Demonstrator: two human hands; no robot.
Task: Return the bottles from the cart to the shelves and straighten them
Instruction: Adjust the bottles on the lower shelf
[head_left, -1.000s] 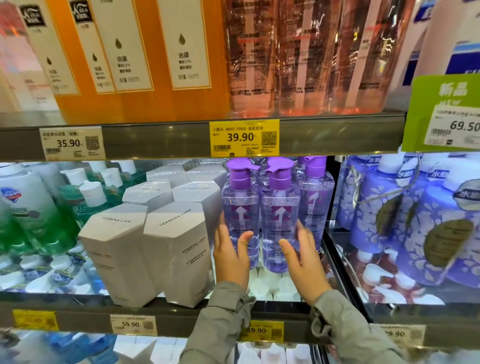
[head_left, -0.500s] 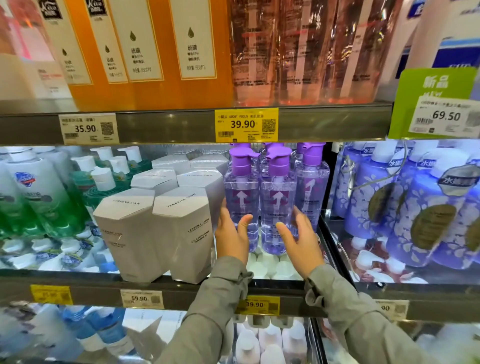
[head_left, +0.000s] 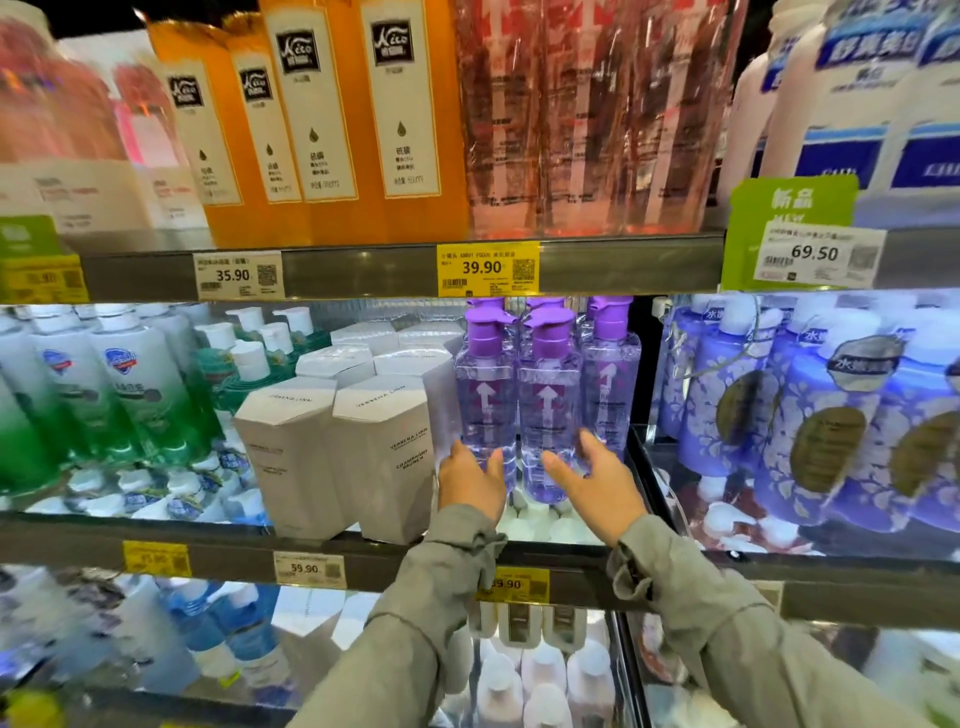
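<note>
Purple-capped bottles (head_left: 545, 405) stand upright in a tight front row of three on the middle shelf (head_left: 363, 548), with more of the same behind them. Each is clear, filled with violet liquid and marked with a white upward arrow. The left hand (head_left: 470, 480) lies against the lower part of the leftmost bottle, thumb raised in front. The right hand (head_left: 597, 480) is spread loosely at the bases of the middle and right bottles, its fingers blurred, so I cannot tell whether they touch. Neither hand clamps anything. Both hands are apart, one at each side of the row.

The setting is a shop aisle of metal shelves with glossy, lit decks. The upper shelf (head_left: 363, 270) carries orange bottles (head_left: 332, 130) and pink film-wrapped packs (head_left: 571, 119).

Just left of the row sit white boxes (head_left: 384, 447) printed "VERBENA LINN" and "CHAMPAGNE BRUNCH". Beyond them are green-and-white pump bottles (head_left: 130, 395), and to the right are blue floral bottles (head_left: 727, 395).

Price tags read plainly — a yellow tag (head_left: 487, 269) above the row says 39.90. A white tag (head_left: 239, 274) says 35.90, and another (head_left: 309, 569) says 59.90. A tag on the green sign (head_left: 789, 208) says 69.50.
</note>
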